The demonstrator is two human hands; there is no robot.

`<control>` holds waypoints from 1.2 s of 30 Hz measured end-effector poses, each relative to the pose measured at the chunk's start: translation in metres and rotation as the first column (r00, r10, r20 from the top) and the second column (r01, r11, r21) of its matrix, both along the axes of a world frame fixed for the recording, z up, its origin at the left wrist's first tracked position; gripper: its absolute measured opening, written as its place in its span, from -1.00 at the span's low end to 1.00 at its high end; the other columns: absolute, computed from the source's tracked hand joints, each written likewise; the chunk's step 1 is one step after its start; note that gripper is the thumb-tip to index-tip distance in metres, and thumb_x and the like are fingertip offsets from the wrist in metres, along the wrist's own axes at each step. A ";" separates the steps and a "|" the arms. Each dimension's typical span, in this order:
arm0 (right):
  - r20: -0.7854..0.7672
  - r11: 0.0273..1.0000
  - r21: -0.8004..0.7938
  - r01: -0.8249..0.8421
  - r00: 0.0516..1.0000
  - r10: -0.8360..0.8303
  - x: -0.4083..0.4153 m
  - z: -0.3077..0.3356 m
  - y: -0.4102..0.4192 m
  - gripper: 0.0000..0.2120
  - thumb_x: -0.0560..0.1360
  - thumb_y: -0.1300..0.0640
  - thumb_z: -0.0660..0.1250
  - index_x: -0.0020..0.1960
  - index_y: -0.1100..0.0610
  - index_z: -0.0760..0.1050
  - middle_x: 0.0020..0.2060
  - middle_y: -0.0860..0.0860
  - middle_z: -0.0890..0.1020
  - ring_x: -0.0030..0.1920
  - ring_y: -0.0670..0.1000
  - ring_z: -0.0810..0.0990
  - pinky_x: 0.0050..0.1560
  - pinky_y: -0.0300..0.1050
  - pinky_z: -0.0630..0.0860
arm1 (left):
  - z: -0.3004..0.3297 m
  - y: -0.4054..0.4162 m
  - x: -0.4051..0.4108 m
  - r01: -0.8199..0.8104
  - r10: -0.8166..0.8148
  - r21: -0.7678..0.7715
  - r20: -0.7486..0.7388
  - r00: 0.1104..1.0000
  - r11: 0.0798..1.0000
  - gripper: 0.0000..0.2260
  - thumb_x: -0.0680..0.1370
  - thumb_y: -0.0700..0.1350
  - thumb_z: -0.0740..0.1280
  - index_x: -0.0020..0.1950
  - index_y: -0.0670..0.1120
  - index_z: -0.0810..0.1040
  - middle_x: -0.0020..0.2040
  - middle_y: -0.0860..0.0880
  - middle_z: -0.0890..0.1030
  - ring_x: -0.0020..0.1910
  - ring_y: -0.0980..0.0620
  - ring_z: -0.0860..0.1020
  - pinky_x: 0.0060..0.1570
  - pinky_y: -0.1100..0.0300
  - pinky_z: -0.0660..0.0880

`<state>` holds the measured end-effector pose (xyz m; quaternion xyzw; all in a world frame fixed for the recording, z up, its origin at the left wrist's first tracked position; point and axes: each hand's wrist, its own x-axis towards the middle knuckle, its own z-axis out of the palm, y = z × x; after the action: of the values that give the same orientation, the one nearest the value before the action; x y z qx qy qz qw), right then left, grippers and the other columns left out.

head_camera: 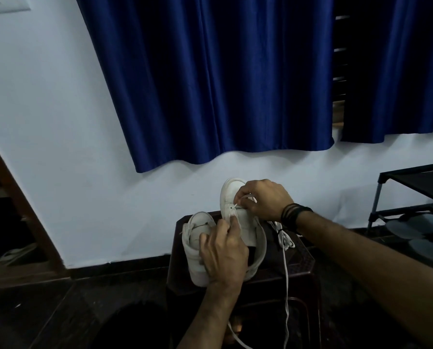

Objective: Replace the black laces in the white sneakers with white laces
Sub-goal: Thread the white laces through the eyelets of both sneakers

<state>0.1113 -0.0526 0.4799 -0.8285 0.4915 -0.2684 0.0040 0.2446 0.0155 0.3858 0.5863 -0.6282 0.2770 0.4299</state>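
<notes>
While our left hand [223, 250] grips the tilted sneaker [238, 217] on the stool [301, 260], our right hand [263, 200] pinches the white lace [285, 268] — at an eyelet.

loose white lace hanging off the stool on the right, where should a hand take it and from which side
Pinch the loose white lace on its straight hanging stretch just below the stool edge, coming from the right. There it hangs clear of the sneakers, while higher up it bunches in a tangle near the right hand.

Two white leather sneakers [197, 250] sit side by side on a dark square stool [301, 263], with a black metal rack [412, 187] to its right.
</notes>
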 end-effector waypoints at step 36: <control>-0.259 0.957 -0.274 -0.095 0.966 0.022 0.011 0.006 0.004 -0.83 0.60 0.07 0.18 0.09 -0.06 0.53 0.00 -0.08 0.63 0.02 0.03 0.58 -0.19 -0.13 0.27 | 0.001 0.000 0.000 0.024 -0.024 0.001 -0.042 0.999 1.000 -0.69 0.38 -0.26 0.33 0.06 -0.09 0.71 -0.22 -0.03 0.58 -0.34 -0.08 0.54 -0.30 0.09 0.40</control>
<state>0.1224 -0.0481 0.4860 -0.8622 0.4195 -0.2279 -0.1695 0.2443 0.0156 0.3866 0.5847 -0.6262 0.2593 0.4458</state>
